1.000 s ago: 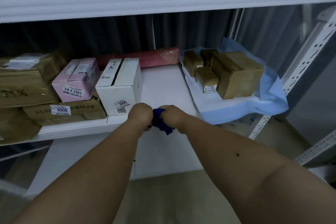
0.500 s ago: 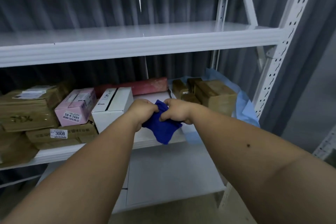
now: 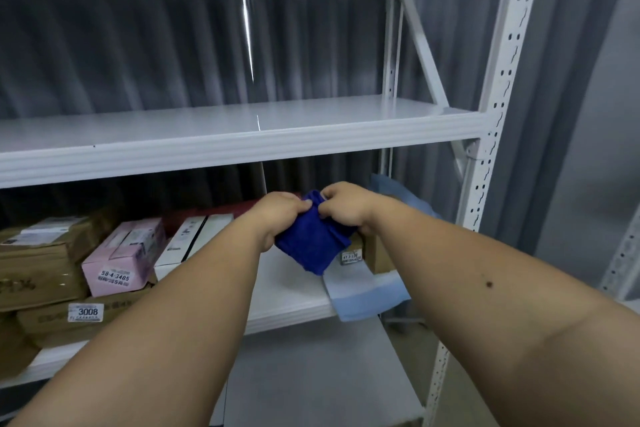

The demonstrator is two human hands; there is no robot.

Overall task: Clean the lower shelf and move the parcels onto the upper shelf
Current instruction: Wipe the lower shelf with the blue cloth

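Both hands were up in front of the rack: the left hand (image 3: 280,215) and the right hand (image 3: 346,206) each pinched the top edge of a blue cloth (image 3: 311,243), fingers closed tight on it, and the cloth hung down between them in a loose fold, its long axis running top to bottom with the lowest corner pointing at the lower shelf (image 3: 294,302). It hung in the air just in front of that shelf, not touching it. The parcels sat where they were: a pink box (image 3: 126,256), a white box (image 3: 194,239), brown boxes (image 3: 38,263) to the left, and more on a pale blue sheet (image 3: 367,291) to the right. The upper shelf (image 3: 221,125) looked bare. The risk from here, I'd say: wiping around the boxes could leave dust under them, and the blue sheet overhanging the edge could snag the cloth and drag its small boxes off.
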